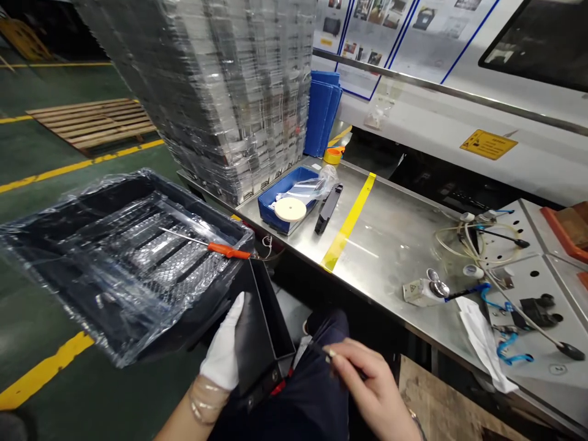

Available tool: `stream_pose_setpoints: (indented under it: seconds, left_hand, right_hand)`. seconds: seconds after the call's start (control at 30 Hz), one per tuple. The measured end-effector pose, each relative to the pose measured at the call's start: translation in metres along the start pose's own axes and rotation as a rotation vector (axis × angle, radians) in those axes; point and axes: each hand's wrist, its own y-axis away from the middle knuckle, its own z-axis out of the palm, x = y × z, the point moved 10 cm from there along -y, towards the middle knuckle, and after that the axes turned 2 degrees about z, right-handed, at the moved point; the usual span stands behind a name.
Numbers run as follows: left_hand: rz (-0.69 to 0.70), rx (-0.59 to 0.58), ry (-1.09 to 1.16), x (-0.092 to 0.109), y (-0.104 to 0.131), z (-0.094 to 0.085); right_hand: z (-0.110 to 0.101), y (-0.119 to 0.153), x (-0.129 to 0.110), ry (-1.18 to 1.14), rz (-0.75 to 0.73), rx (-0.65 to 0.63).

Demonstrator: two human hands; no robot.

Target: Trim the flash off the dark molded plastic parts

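Nearest us, our bare right hand [367, 383] pinches a thin dark tool [316, 349] over our lap. Our gloved left hand [225, 352] grips a black box [264, 324]. Beyond, a plastic-lined black tray [114, 263] carries an orange-handled screwdriver [215, 245]; the steel desk [390, 245] lies farther.

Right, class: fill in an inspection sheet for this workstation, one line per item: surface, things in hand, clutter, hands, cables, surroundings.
Surface: steel bench with yellow tape stripe.
Things in hand: black box; thin dark tool.
Clutter: blue tray holding a white disc; orange-handled tool on bagged black tray.
Hands: gloved left hand grips the box; bare right hand pinches the tool.
Cables: blue and cream leads.
Surroundings: wrapped tray stack, wooden pallet.
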Motion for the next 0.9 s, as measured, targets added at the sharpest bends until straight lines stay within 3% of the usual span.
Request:
stream_pose_setpoints:
  seconds: [0.2,0.3,0.4,0.53,0.6,0.67,0.77,0.9]
  left_hand:
    - [-0.263,-0.342,0.35,-0.014,0.012,0.035]
    - [-0.233,-0.301,0.43,-0.009,0.008,0.03]
    - [-0.241,-0.29,0.431,-0.007,0.009,0.029]
    - [-0.233,-0.29,0.44,-0.006,0.01,0.028]
    - [-0.168,-0.234,0.348,-0.006,0.008,0.021]
    - [-0.092,-0.219,0.238,-0.009,0.009,0.019]
    - [-0.021,-0.277,0.157,-0.019,0.016,0.027]
    - [-0.016,-0.344,0.037,-0.03,0.028,0.041]
  right_hand:
    - [0.04,0.007,-0.006,-0.044,0.042,-0.308]
    - [0.046,0.007,-0.008,-0.091,0.048,-0.394]
    - [0.042,0.004,-0.003,-0.087,0.08,-0.329]
    - [0.054,0.012,0.002,-0.133,0.09,-0.434]
    - [0.049,0.007,0.01,-0.135,0.141,-0.362]
    - [0.032,-0.009,0.014,-0.132,0.145,-0.149]
    - [0.017,-0.034,0.005,-0.14,0.038,0.123]
    - [0.027,-0.056,-0.013,-0.125,-0.098,0.232]
